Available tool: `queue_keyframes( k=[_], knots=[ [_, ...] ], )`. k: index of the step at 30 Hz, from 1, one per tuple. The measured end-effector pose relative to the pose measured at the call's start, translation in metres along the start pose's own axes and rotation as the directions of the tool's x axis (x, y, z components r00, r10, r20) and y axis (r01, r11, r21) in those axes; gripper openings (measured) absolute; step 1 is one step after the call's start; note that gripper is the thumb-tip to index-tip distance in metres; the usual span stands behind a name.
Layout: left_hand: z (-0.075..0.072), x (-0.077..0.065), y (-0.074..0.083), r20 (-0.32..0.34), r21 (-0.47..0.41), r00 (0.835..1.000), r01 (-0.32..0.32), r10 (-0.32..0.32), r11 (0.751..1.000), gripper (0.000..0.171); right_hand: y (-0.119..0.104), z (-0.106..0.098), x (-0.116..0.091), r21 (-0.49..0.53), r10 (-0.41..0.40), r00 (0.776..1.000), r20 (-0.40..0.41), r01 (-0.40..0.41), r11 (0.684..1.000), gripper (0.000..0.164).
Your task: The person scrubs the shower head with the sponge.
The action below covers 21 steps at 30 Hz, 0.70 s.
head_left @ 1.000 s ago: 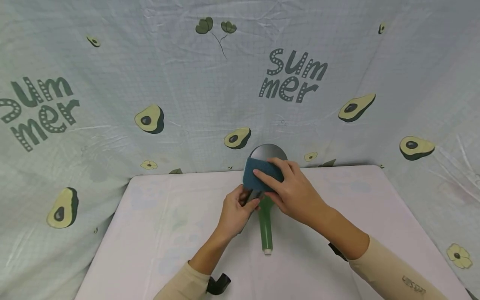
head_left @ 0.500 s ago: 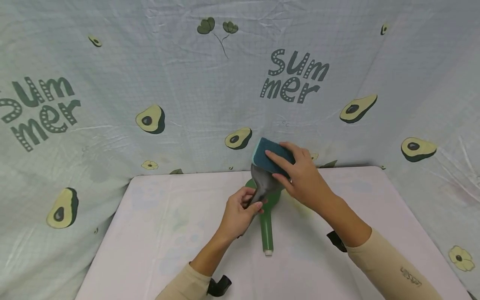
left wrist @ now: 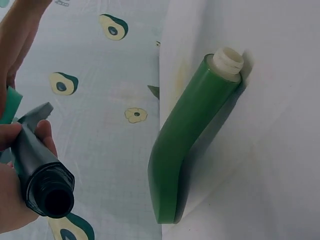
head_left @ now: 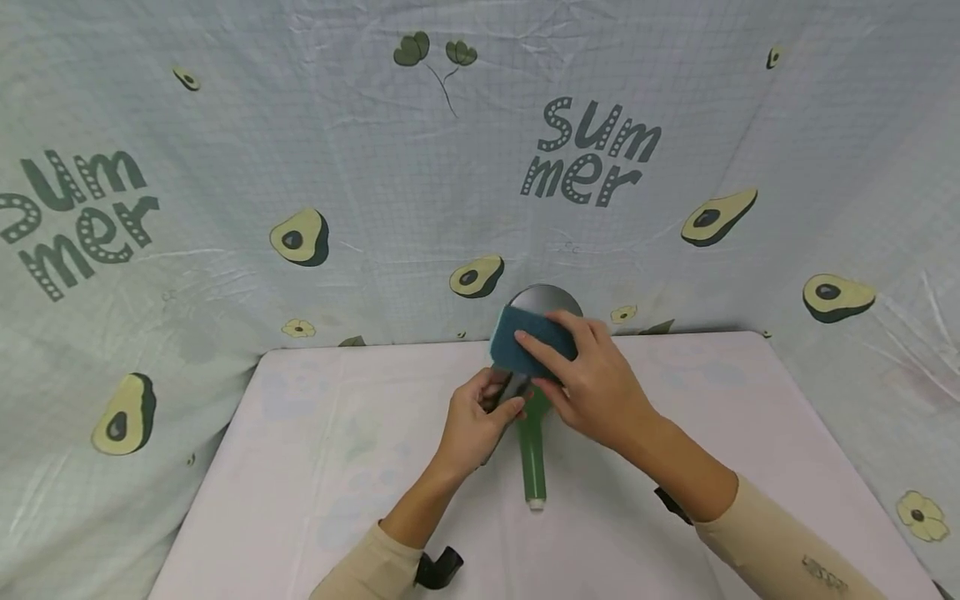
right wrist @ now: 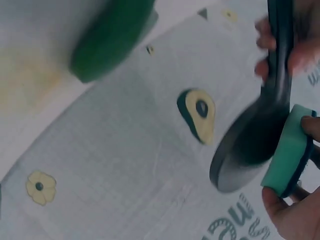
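I have the grey shower head point(head_left: 546, 297) in the middle of my head view, mostly hidden: only its round upper part clears the sponge point(head_left: 528, 343). The left hand point(head_left: 480, 417) grips its handle, and some of those fingers are lost behind it. The right hand point(head_left: 600, 379) pinches the sponge over it, covering the sponge's right end. Just below, the green shower head point(head_left: 532, 458) lies on the table point(head_left: 360, 467), its upper part blocked from me by the hands and sponge. Both sleeves point(head_left: 780, 542) run off the bottom edge.

My left wrist view gives me what the head view doesn't: the handle's black hollow end point(left wrist: 54, 197) at lower left, facing the camera, and the green one's bent side profile at centre. There the sponge is a sliver at the left edge, and the right hand is cut off at upper left.

From the right wrist, I see the sponge's two layers at right, the pale green one toward the grey head and seemingly touching it, the dark one outward. Both hands are cropped by the right side, and the green shower head is a blur at upper left. Behind everything hangs avocado-print cloth point(head_left: 405, 192).
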State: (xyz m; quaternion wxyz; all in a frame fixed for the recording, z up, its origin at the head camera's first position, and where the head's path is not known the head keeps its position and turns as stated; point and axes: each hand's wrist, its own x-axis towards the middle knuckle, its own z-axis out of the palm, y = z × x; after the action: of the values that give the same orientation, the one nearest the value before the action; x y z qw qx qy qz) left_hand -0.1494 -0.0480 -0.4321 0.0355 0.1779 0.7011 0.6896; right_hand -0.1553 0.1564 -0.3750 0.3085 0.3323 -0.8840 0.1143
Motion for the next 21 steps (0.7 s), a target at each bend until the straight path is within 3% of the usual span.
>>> queue_keyframes(
  k=[6,9,12,16,21],
  knots=[
    [0.0,-0.004,-0.002,0.025,-0.001,1.0,0.012,-0.012,1.0,0.025,0.029,-0.014,0.021,0.052,0.179,0.984,0.014,-0.18,0.982,0.061],
    [-0.001,-0.006,-0.003,0.032,0.0,0.999,0.007,-0.007,1.0,0.025,0.035,-0.016,0.024,0.068,0.211,0.977,0.03,-0.212,0.975,0.06],
    [-0.002,-0.006,-0.003,0.021,0.012,1.0,0.009,-0.01,1.0,0.024,0.03,-0.013,0.02,0.06,0.167,0.986,0.029,-0.169,0.984,0.061],
    [-0.003,-0.003,-0.002,-0.014,0.016,1.0,0.018,-0.018,1.0,0.024,0.01,-0.001,0.007,0.035,0.052,0.999,0.012,-0.052,0.998,0.064],
    [-0.003,-0.001,-0.001,-0.049,0.038,0.999,0.007,-0.006,0.999,0.031,-0.018,0.012,-0.011,-0.033,-0.067,0.997,0.03,0.068,0.997,0.068]
  ],
)
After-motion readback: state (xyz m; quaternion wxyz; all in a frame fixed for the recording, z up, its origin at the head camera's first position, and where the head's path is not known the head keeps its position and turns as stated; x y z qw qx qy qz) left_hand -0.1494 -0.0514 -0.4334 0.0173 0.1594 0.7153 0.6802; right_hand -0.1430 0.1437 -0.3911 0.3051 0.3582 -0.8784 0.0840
